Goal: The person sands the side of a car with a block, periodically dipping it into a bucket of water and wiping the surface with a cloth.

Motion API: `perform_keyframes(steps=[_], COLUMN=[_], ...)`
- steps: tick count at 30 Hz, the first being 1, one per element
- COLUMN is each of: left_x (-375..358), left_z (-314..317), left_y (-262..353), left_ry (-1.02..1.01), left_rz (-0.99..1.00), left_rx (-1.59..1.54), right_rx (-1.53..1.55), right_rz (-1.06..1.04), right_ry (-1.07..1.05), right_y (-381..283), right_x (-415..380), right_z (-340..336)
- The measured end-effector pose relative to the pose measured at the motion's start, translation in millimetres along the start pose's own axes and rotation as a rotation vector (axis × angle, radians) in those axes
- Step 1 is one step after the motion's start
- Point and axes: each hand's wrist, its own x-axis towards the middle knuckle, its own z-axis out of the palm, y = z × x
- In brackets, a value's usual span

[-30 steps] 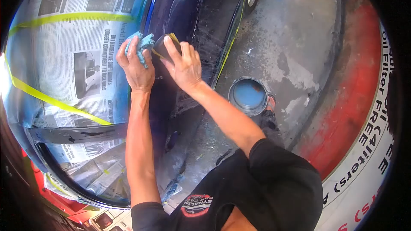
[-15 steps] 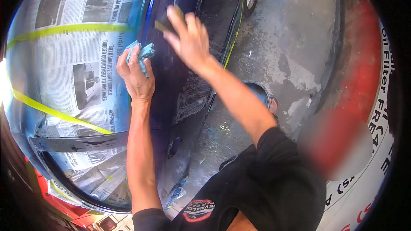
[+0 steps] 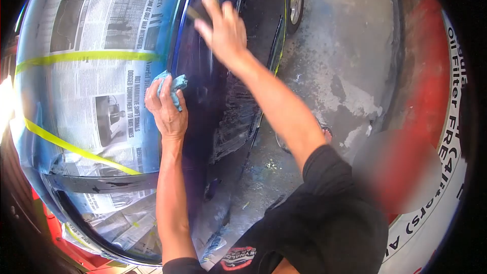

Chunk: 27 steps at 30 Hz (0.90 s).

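Observation:
A blue crumpled cloth is gripped in my left hand, at the edge between the newspaper masking and the dark car panel. My right hand, blurred a little, presses a thin, flat, dark yellowish pad on the dark panel, farther up than my left hand. Whitish smears show on the panel's lower side. Newspaper sheets cover the glass, held by yellow-green tape.
A car wheel stands at the top right. The stained concrete floor lies beside the car. A foot shows beyond my right forearm. At the far right is a lettered white banner.
The car and newspaper sit lower in the view. My right hand with the pad has moved farther up along the panel. My left hand still holds the cloth.

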Motion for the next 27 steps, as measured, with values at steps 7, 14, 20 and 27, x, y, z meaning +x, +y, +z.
perform_keyframes(steps=[7, 14, 20, 27], left_x=[3.8, 7.7, 7.8, 6.9], left_z=[-2.9, -0.7, 1.0, 1.3], left_y=[5.9, 7.4, 8.1, 7.8], left_ry=[0.011, 0.019, 0.025, 0.02], left_rz=[0.002, 0.05, 0.05, 0.064], left_rx=[0.005, 0.063, 0.082, 0.088], right_rx=[-0.033, -0.046, -0.018, 0.018], right_rz=[0.074, 0.077, 0.075, 0.106], right_ry=[0.039, 0.033, 0.075, 0.064], right_y=[-9.4, 37.1, 1.9, 50.9], right_x=[-25.6, 69.1, -22.9, 40.9], right_z=[6.3, 5.9, 5.6, 0.1])
